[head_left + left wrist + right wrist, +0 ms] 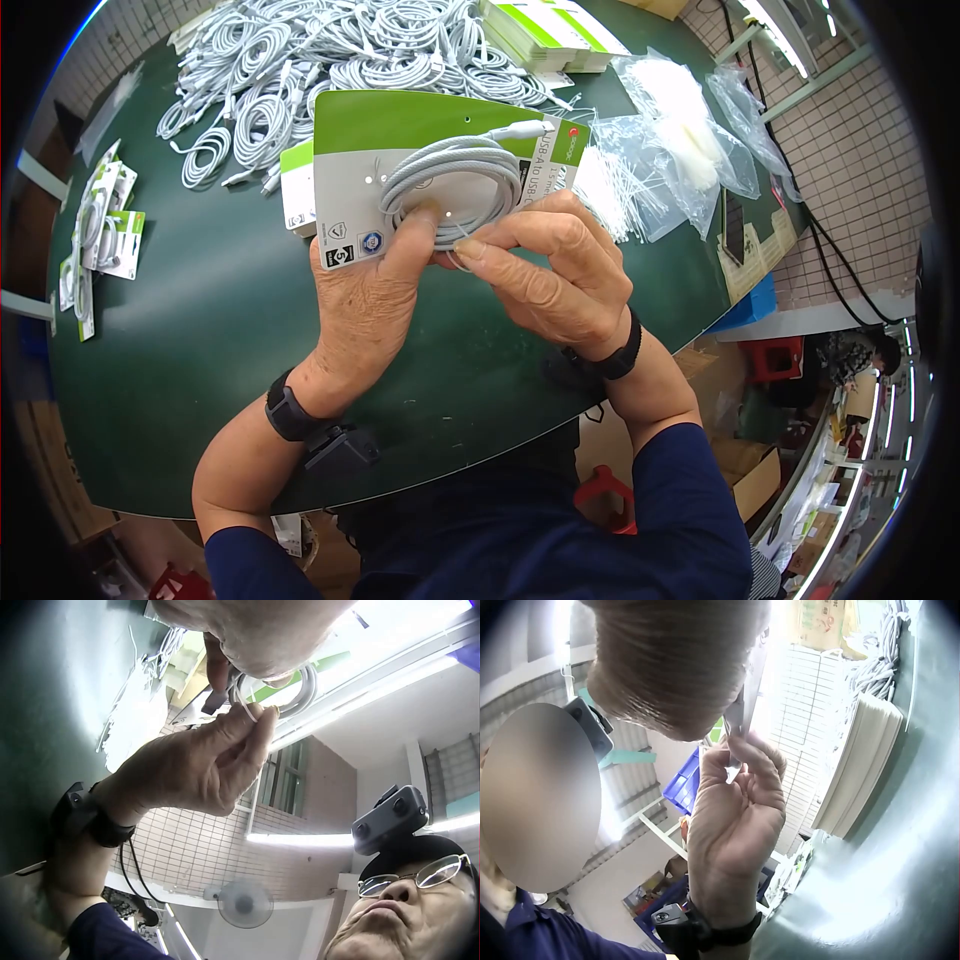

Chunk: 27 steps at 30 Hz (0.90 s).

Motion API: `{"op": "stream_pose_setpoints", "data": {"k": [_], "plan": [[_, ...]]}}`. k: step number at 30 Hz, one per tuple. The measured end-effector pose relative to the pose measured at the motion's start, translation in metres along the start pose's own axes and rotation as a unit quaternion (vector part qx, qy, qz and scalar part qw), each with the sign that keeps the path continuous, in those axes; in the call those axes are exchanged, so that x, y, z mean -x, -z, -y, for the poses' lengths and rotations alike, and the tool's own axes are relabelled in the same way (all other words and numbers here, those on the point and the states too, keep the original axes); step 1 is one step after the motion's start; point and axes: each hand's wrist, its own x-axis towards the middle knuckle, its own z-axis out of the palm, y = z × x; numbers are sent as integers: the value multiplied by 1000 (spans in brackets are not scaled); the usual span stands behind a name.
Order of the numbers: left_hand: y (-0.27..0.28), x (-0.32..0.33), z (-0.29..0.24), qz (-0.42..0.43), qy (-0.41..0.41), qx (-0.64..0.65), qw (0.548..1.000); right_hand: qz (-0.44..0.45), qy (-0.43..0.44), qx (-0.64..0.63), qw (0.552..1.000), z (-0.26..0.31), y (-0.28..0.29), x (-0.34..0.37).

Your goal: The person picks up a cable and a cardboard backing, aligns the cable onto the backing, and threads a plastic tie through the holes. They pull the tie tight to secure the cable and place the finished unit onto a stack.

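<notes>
My left hand (365, 300) holds a green and grey packaging card (340, 165) raised over the table, its thumb pressing a coiled grey-white USB cable (505, 185) against the card's front. The card's print reads USB-A to USB. At the lower edge of the coil, my right hand (565, 270) pinches a thin white tie (457, 262) between thumb and index finger. The left wrist view shows this pinch close to the coil (307, 690). In the right wrist view, the left hand (739, 825) grips the card's edge from below; its fingers behind the card are hidden in the head view.
A large heap of coiled cables (260, 50) covers the table's far side, beside stacked cards (540, 35). Loose white ties (615, 195) and plastic bags (690, 130) lie at right, near a phone (733, 228). Carded cables (100, 230) lie at left. Another card stack (297, 190) sits behind the held card.
</notes>
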Motion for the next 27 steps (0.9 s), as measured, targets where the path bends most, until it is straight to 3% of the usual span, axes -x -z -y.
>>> {"op": "stream_pose_setpoints", "data": {"k": [12, 27], "plan": [[0, 1, 0, -3, 2, -10, 1000, 0, 13, 47, 999, 4, 3, -1], [-2, 1, -2, -2, 5, -4, 1000, -9, -9, 13, 1000, 0, 1, -1]]}}
